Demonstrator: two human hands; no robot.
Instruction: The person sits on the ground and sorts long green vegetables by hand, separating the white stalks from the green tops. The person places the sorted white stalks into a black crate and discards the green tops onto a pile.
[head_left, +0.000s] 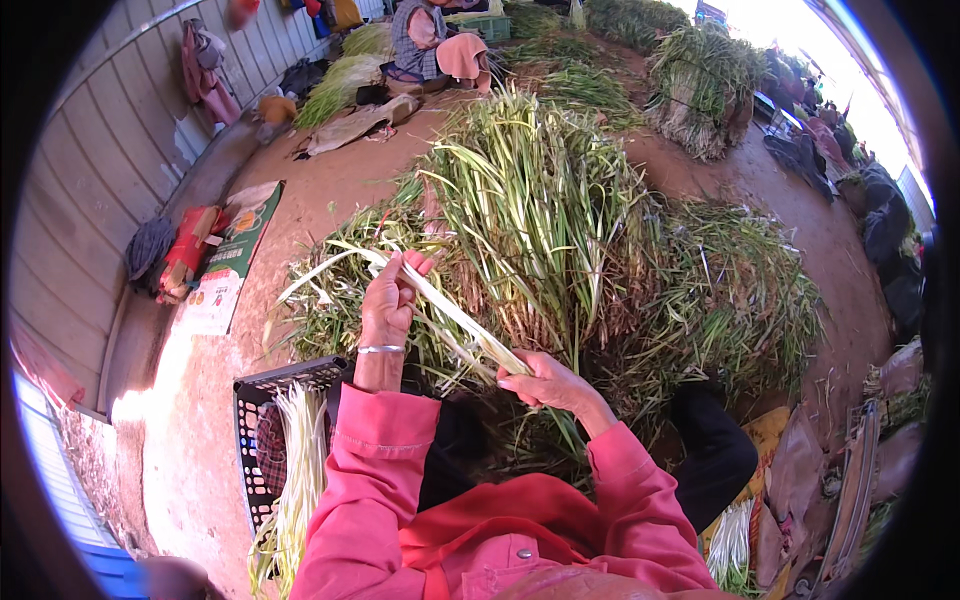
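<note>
Between my two hands a pale, leek-like stalk (461, 319) runs slantwise, stripped to white along most of its length. My left hand (388, 296), with a silver bangle at the wrist, pinches its upper left end, where loose pale leaves trail off to the left. Around the lower right end my right hand (551, 386) is closed, and some green leaves hang below it. A large upright bundle of green leafy stalks (540, 217), roots down, stands just beyond my hands. Leaf trimmings (735, 292) are heaped about it.
A black plastic crate (246, 442) with cleaned white stalks (298, 450) stands at my left. More white stalks (731, 544) lie at lower right. Farther off, a person (424, 45) sits near another bundle (697, 90). A printed sheet (232, 262) lies by the metal wall (97, 165).
</note>
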